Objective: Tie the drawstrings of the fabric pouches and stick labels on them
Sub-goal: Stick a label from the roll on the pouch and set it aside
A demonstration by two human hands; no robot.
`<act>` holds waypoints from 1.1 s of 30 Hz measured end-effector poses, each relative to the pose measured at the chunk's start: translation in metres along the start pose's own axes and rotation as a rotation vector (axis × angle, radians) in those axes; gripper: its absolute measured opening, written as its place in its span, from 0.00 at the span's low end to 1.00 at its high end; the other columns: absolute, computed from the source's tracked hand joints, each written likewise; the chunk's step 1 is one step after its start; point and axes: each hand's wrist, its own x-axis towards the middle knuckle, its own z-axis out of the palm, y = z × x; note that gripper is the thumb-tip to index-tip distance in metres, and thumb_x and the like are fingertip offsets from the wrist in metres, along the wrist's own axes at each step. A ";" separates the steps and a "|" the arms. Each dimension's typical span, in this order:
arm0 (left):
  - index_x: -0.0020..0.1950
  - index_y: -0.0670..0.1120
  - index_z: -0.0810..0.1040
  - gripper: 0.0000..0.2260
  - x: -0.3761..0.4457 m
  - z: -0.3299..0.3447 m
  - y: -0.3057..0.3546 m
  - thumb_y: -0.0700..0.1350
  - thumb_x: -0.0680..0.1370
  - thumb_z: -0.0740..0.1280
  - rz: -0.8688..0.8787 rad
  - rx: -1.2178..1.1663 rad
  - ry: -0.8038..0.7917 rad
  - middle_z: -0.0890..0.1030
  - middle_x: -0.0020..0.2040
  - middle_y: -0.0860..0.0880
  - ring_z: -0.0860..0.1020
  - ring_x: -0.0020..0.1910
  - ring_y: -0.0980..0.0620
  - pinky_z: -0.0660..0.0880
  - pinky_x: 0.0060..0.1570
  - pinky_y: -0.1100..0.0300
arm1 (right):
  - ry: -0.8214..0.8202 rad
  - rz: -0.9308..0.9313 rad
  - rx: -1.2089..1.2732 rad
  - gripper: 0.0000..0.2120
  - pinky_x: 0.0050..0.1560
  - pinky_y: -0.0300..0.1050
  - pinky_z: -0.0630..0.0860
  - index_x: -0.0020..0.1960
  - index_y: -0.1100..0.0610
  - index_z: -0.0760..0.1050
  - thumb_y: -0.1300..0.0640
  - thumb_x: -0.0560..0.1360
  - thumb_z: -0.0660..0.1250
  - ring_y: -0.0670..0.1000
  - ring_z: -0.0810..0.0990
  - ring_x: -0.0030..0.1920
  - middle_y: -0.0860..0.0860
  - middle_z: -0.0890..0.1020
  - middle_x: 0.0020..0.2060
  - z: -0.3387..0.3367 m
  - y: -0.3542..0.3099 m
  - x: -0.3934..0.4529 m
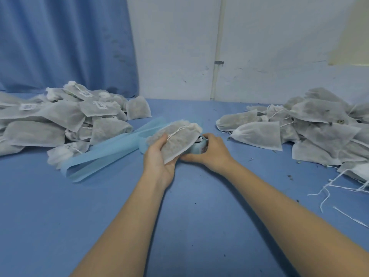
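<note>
Left hand (157, 156): fingers curled round a tied pouch (175, 139).
Right hand (209, 150): at 3 o'clock of it, fingers gripping label roll (196, 147).

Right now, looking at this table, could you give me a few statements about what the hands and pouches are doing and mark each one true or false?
1. The left hand holds a pouch off the table. True.
2. The right hand holds scissors. False: its grip is around a light blue label roll.
3. The pile on the left includes pouches with labels. True.
4. The pile on the right shows labels on every pouch. False: no labels are visible there.
5. The table cover is red. False: it is blue.
</note>
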 end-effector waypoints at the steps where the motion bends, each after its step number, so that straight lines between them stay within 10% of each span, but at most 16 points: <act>1: 0.45 0.42 0.77 0.05 0.001 -0.001 0.000 0.39 0.79 0.62 -0.006 -0.006 0.001 0.84 0.34 0.46 0.81 0.38 0.49 0.77 0.49 0.53 | -0.029 0.005 0.021 0.37 0.45 0.35 0.72 0.63 0.54 0.69 0.46 0.60 0.81 0.44 0.77 0.48 0.48 0.76 0.51 -0.005 0.002 -0.002; 12: 0.52 0.40 0.77 0.06 0.000 -0.001 -0.002 0.39 0.79 0.62 -0.002 0.006 -0.009 0.82 0.48 0.43 0.81 0.45 0.48 0.79 0.45 0.57 | 0.127 -0.035 0.153 0.10 0.37 0.21 0.68 0.50 0.54 0.82 0.60 0.69 0.75 0.29 0.76 0.32 0.43 0.81 0.35 -0.014 0.011 -0.012; 19: 0.62 0.38 0.74 0.13 -0.002 0.002 -0.003 0.38 0.79 0.62 -0.004 0.020 0.011 0.79 0.59 0.40 0.79 0.54 0.44 0.77 0.51 0.55 | 0.195 0.005 0.187 0.05 0.33 0.35 0.78 0.40 0.59 0.82 0.62 0.67 0.77 0.41 0.78 0.27 0.45 0.81 0.28 -0.013 0.009 -0.015; 26: 0.61 0.37 0.75 0.12 -0.002 0.003 -0.004 0.39 0.79 0.63 0.000 0.022 0.017 0.80 0.58 0.40 0.80 0.48 0.48 0.77 0.49 0.57 | 0.195 -0.057 -0.236 0.09 0.44 0.40 0.72 0.38 0.52 0.75 0.50 0.72 0.71 0.49 0.78 0.42 0.44 0.78 0.32 -0.014 0.000 -0.024; 33: 0.66 0.37 0.73 0.15 -0.006 0.007 -0.003 0.39 0.79 0.62 0.068 0.103 0.005 0.79 0.60 0.40 0.80 0.52 0.47 0.77 0.50 0.59 | -0.179 -0.252 -0.405 0.08 0.51 0.40 0.71 0.42 0.47 0.77 0.45 0.69 0.73 0.45 0.74 0.48 0.46 0.69 0.50 -0.033 -0.015 -0.058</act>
